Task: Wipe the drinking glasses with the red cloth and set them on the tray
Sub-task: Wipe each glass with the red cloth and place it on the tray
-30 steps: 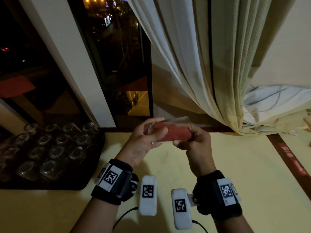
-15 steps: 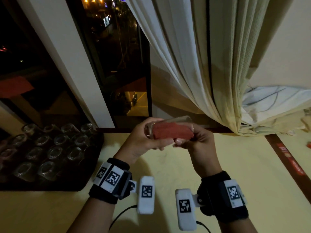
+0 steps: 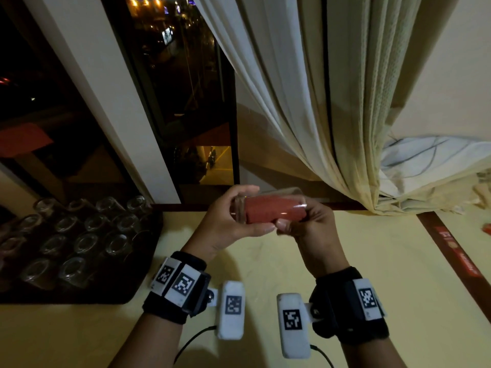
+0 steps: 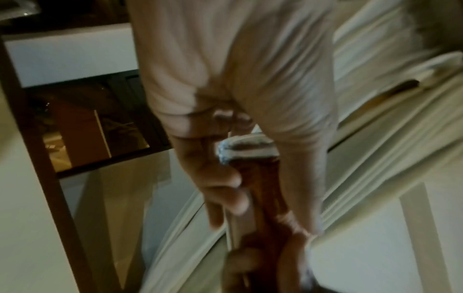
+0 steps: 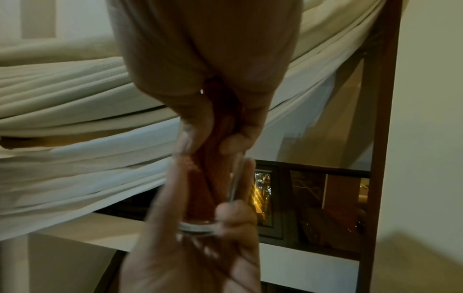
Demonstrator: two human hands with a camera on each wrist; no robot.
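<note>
My left grip [image 3: 225,224] curled around the glass [image 3: 271,205]; my right grip [image 3: 313,224] pinched the cloth [image 3: 273,212] stuffed inside it.

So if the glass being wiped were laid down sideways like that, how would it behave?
The glass looks smooth, clear and cylindrical, so it would probably roll. Its thin wall suggests it is fragile. The red cloth stuffed inside looks soft and would likely add little weight.

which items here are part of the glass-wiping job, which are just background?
Job:
- drinking glass, held sideways by left hand
- red cloth stuffed inside it, gripped by right hand
- tray of glasses

Background:
- curtain
- window
- table
</note>
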